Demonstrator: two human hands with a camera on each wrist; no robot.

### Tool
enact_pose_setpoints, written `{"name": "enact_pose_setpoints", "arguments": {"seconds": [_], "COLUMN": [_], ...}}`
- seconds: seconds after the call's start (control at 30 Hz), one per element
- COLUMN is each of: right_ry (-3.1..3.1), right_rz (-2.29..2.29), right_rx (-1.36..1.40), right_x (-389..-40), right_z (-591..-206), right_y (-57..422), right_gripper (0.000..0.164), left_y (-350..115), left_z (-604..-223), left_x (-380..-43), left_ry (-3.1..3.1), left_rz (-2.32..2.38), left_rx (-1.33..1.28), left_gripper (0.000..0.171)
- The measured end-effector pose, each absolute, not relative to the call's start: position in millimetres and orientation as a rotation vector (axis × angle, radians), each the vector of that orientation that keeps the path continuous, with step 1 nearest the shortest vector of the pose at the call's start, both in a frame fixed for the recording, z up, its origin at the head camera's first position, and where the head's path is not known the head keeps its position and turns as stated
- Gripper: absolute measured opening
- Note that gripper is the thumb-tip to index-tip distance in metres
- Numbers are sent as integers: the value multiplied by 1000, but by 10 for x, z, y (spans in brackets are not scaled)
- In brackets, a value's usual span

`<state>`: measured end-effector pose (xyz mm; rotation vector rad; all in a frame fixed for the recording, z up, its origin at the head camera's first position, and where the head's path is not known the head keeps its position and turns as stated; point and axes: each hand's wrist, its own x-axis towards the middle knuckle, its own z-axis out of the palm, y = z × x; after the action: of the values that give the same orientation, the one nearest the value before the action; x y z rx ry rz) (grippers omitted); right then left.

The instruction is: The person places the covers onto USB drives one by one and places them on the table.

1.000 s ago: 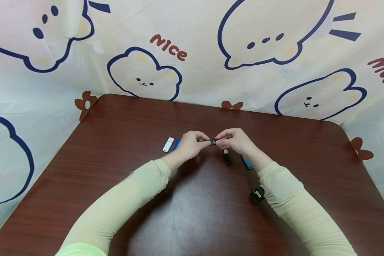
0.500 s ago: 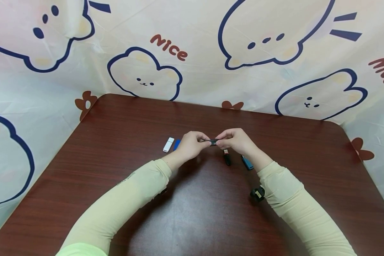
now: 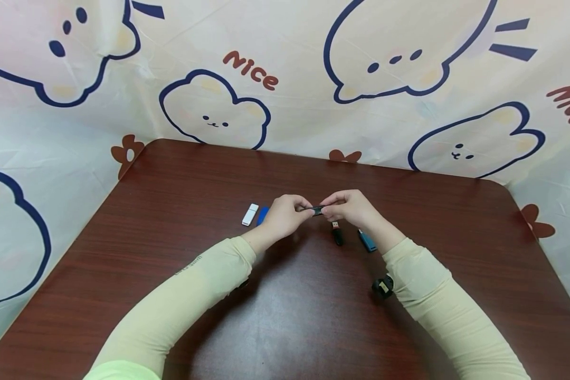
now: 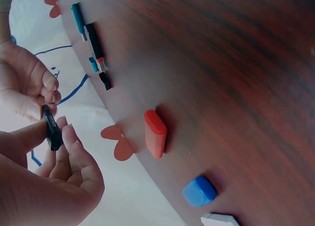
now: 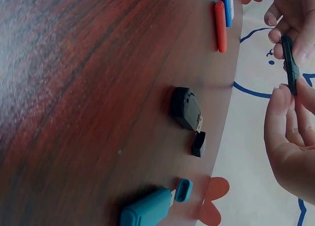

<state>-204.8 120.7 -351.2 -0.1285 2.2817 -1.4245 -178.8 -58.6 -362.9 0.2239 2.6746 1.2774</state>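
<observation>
A small black USB flash drive (image 3: 317,210) is held up between both hands in the head view. My left hand (image 3: 285,216) pinches one end between thumb and fingers. The other end is pinched by my right hand (image 3: 349,206). The left wrist view shows the black stick (image 4: 53,130) raised above the table, and in the right wrist view it forms one slim dark bar (image 5: 290,63) reaching from hand to hand. Fingertips hide both of its ends.
Near the right hand lie an uncapped black USB drive (image 3: 337,236) with its cap (image 5: 199,144), and a teal USB drive (image 3: 367,241) with its cap (image 5: 183,190). Toward the left are a red stick (image 4: 155,133), a blue one (image 3: 263,215) and a white one (image 3: 249,215).
A pale metallic spot on the drive between the fingertips one second ago no longer shows; that part looks dark now. Both hands have stayed in nearly the same place.
</observation>
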Motion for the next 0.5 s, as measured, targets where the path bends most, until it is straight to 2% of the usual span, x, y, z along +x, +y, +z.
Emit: {"name": "enact_pose_setpoints", "arguments": {"seconds": [0.5], "right_ry": [2261], "right_rz": [-1437], "right_rx": [-56], "right_x": [-2075], "right_z": [-3543], "right_y": [1226], "right_gripper": [30], "left_y": [-524], "left_z": [-3618], "left_x": [-1726], "left_ry": [2985], "left_rz": [843], "left_rx": [426], "left_gripper": [17]}}
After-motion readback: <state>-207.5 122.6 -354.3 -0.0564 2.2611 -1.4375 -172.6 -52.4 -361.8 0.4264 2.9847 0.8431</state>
